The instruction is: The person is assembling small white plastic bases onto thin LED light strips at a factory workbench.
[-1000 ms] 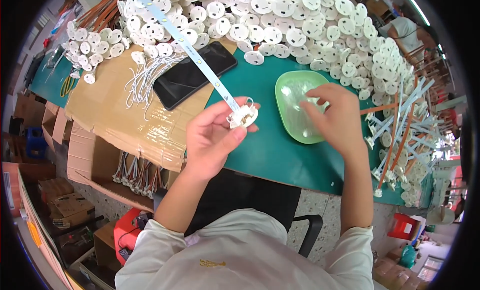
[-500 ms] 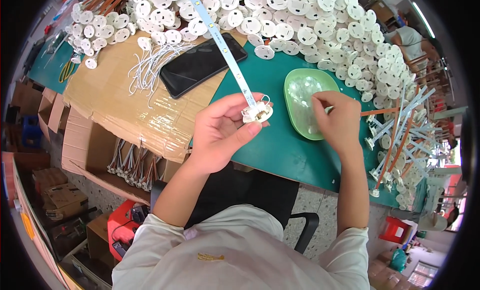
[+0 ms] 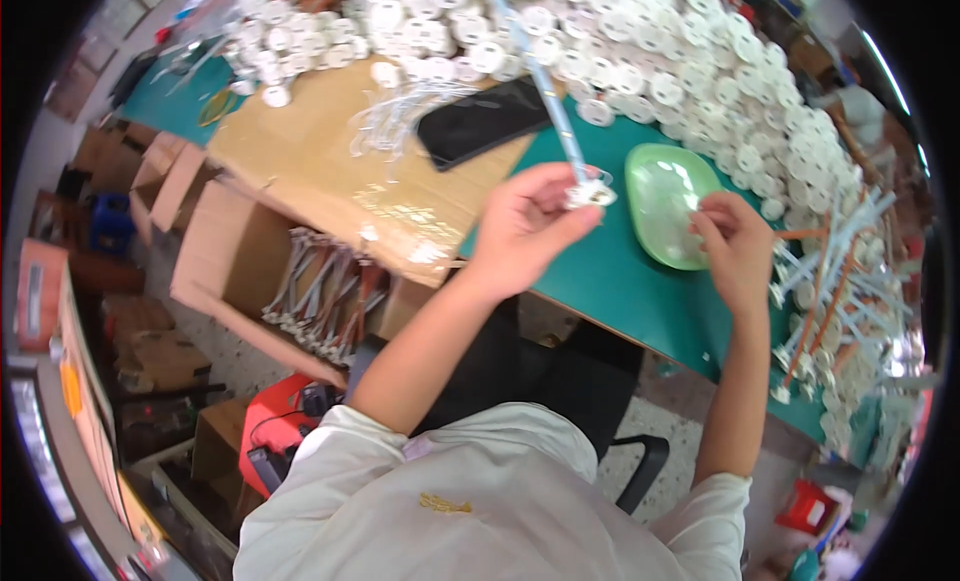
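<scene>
Between the thumb and fingers of my left hand (image 3: 528, 226) is the white round base of an LED strip (image 3: 548, 96). Its narrow, pale strip rises from the base toward the far side, and a thin white wire loops beside the base. My right hand (image 3: 735, 239) is at the right edge of a shallow green dish (image 3: 645, 221), with thumb and fingertips pinched together over it. Small clear pieces appear to lie in the dish, though blur hides their shape. Whatever the right fingertips hold is too small and smeared to name.
Many white discs (image 3: 665, 89) are heaped along the far side. A black phone (image 3: 480, 129) and white wires (image 3: 395, 121) lie on cardboard (image 3: 300, 171). More strips (image 3: 835, 281) pile up at right. An open carton (image 3: 235, 251) of strips stands below the table's left side.
The whole view has shifted, so the table and both hands appear farther right. My right hand has drawn from over the dish's middle toward its right edge. The left keeps its hold.
</scene>
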